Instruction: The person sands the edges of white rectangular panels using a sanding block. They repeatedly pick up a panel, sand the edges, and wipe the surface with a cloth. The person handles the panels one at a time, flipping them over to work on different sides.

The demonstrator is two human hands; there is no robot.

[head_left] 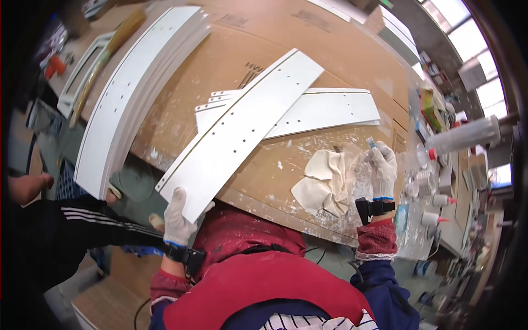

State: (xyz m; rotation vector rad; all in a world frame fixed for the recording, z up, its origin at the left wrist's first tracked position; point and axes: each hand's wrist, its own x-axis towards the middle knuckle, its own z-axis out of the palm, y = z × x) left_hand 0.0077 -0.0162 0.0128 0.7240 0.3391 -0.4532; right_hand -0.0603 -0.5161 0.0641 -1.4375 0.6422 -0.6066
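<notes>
My gloved left hand (180, 217) grips the near end of a long white drilled board (239, 129). The board lies slanted, its far part resting across several similar white boards (335, 113) on the cardboard-covered table. A groove runs along its left edge, and dark holes dot its face. At the right, my gloved right hand (383, 168) is closed around a small item with a blue-grey tip (370, 142), too small to name. Beside that hand lies a crumpled cream cloth (324, 181), with white smears on the cardboard around it.
A tall stack of white boards (118, 104) stands at the left, near a broom (107, 58). Small bottles with red tips (432, 219) and a clear plastic cylinder (465, 138) are on the right. Another person's black-trousered leg (104, 225) is close at my left.
</notes>
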